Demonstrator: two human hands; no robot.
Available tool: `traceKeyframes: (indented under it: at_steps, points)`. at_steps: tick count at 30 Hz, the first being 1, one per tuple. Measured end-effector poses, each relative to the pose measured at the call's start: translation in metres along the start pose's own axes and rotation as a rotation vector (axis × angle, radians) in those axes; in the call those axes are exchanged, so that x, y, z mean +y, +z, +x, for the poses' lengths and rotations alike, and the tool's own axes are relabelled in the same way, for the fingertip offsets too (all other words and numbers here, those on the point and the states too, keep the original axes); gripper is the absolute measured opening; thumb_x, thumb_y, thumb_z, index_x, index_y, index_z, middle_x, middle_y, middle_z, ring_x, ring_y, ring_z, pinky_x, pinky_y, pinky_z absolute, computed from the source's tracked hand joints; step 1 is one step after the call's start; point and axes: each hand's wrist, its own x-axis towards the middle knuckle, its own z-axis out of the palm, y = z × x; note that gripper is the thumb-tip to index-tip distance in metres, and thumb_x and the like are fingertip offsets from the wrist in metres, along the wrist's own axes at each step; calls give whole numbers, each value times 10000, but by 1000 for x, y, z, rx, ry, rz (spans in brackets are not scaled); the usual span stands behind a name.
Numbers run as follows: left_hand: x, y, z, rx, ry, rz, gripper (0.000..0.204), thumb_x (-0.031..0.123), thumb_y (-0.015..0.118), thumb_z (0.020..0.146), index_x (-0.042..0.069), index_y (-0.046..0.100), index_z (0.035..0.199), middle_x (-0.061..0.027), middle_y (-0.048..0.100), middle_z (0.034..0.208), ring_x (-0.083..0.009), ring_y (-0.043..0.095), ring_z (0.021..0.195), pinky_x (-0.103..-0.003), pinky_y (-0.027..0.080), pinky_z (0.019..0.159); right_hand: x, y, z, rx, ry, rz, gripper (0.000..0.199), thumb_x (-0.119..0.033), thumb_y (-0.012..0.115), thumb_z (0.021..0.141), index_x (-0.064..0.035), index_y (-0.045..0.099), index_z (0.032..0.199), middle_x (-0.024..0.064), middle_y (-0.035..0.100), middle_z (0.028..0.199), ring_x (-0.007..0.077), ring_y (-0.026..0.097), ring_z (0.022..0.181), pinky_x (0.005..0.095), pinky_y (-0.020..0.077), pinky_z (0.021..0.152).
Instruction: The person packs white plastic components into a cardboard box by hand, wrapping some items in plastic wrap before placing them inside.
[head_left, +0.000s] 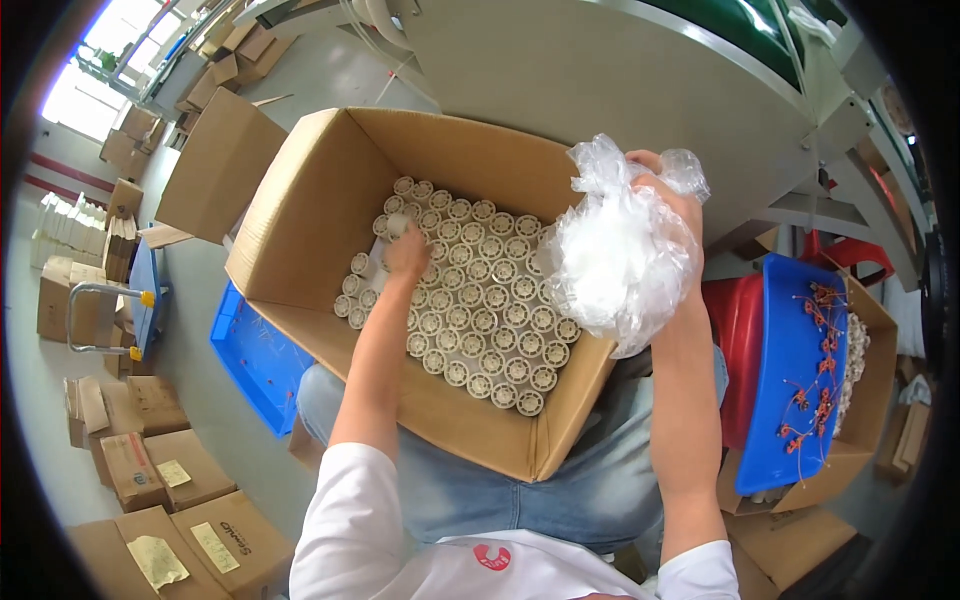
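Observation:
A large open cardboard box stands in front of me, across my knees. On its bottom, round off-white plastic parts with spoked ends stand upright in close rows. My left hand reaches into the far left of the box, its fingers closed around a white round part near a gap in the rows. Over the box's right edge, my right hand grips a crumpled clear plastic bag. Something white shows through the film. The bag hides part of that hand's fingers.
At the right, a blue tray with orange wired parts sits beside a red stool and another carton. A blue tray lies on the floor at left. Closed cartons and a trolley stand farther left; a grey machine stands ahead.

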Motion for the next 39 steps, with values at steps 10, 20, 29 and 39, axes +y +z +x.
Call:
traceKeyframes:
  at_steps: [10, 20, 29, 39]
  points:
    - [-48, 5, 18, -34, 77, 130, 278, 224, 592, 789, 29, 632, 983, -203, 640, 955, -349, 631, 889, -464, 504, 712, -5, 0, 1, -79, 67, -2, 184, -67, 625, 760, 13, 572, 917, 102, 598, 893, 158, 611, 704, 260, 514, 617]
    - [95, -182, -96, 387, 231, -1500, 263, 205, 471, 959, 59, 453, 741, 47, 375, 604, -35, 341, 548, -244, 307, 469, 29, 39, -28, 56, 125, 56, 201, 14, 564, 761, -3, 583, 960, 68, 605, 787, 119, 584, 629, 270, 482, 536]
    - [134, -165, -144, 425, 264, -1918, 61, 81, 459, 916, 32, 473, 951, -4, 471, 830, -80, 447, 707, -233, 393, 617, 74, 53, -54, -203, 101, -15, 161, -108, 649, 811, 3, 638, 927, 17, 623, 800, 71, 557, 646, 260, 446, 565]
    - [129, -150, -133, 772, 143, -1503, 276, 259, 440, 980, -1, 483, 897, -52, 475, 817, -155, 429, 769, -307, 386, 727, 81, 50, -47, -91, 170, 1, 54, 27, 604, 760, 43, 605, 811, 76, 635, 786, 129, 604, 681, 291, 504, 595]
